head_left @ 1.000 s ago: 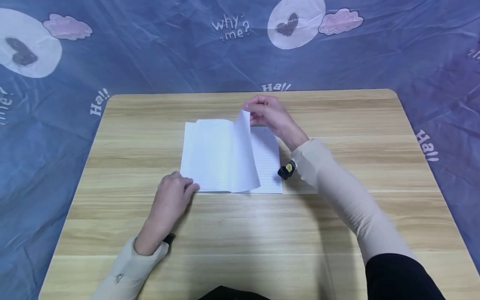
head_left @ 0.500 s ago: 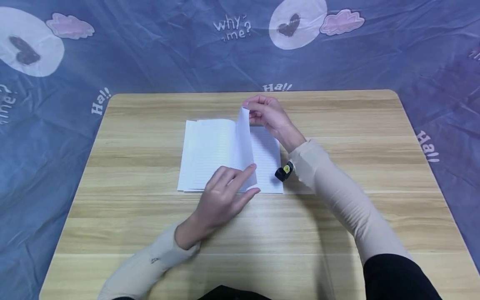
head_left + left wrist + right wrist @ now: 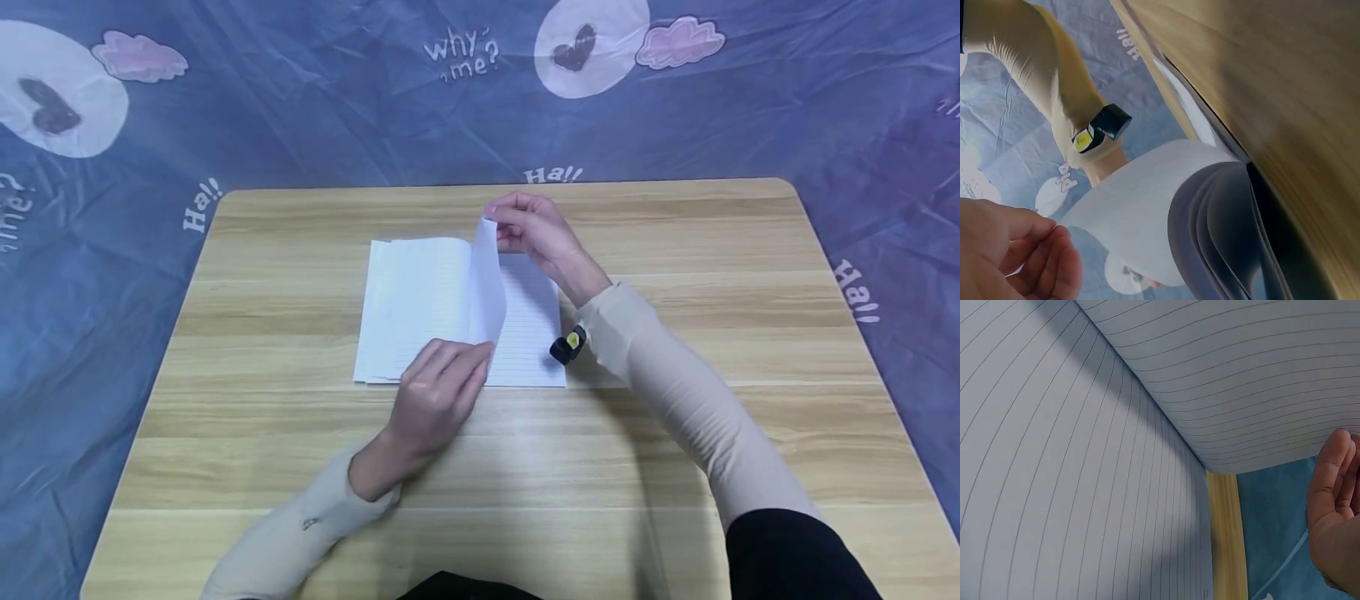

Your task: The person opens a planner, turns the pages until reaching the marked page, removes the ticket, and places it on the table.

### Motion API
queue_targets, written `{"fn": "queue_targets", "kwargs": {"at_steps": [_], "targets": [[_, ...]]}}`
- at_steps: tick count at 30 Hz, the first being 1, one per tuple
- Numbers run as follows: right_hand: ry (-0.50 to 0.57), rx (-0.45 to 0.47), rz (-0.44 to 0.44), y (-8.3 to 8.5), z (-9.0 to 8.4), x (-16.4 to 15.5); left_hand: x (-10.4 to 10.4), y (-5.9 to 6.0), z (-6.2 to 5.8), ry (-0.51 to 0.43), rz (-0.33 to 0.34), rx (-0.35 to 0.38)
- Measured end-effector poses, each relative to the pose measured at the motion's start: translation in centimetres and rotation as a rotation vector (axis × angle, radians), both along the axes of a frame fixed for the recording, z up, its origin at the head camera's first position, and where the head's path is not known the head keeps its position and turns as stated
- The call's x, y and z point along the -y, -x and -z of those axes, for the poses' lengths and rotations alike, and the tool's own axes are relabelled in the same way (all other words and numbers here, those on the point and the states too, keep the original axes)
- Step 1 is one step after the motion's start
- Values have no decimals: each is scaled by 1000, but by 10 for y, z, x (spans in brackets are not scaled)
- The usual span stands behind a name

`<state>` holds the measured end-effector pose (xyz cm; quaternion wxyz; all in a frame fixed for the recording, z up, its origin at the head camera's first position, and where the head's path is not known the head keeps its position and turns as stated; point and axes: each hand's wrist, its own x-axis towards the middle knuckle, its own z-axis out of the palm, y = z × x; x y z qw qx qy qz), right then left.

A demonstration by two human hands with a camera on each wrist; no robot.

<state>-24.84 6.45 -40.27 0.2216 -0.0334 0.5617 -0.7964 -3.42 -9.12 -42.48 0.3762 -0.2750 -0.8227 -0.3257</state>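
Note:
An open notebook (image 3: 420,292) with white lined pages lies on the table. One page (image 3: 487,283) stands raised near its middle, also seen as a curved sheet (image 3: 1141,194) in the left wrist view. At the far corner of that page, my right hand (image 3: 536,233) pinches the paper between thumb and fingers. My left hand (image 3: 438,392) pinches the near corner, its fingertips meeting on the paper's edge in the left wrist view. The right wrist view shows the raised lined page (image 3: 1229,381) above the flat right-hand page (image 3: 1104,487).
The wooden table (image 3: 600,467) extends around the notebook on every side. A blue patterned cloth (image 3: 337,100) hangs behind it. A small black wrist camera (image 3: 570,343) sits at the right cuff.
My left hand has moved right from the notebook's near left corner, and its extended fingers have closed on the raised page's near corner. The right hand keeps its hold on the far corner.

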Motion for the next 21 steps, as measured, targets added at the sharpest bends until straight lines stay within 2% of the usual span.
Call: {"fn": "queue_targets", "kwargs": {"at_steps": [6, 9, 12, 18, 21], "targets": [[-30, 14, 4, -1, 3, -16, 18, -3, 3, -102, -54, 44], [-114, -23, -4, -1, 9, -27, 31, -5, 4, -134, -105, 83], [-321, -138, -33, 0, 17, -39, 46, -8, 7, -145, -166, 128], [-909, -477, -98, -1, 32, -63, 72, -15, 17, -135, -263, 240], [-1062, -595, -152, -1, 36, -69, 82, -16, 20, -97, -299, 332]]}}
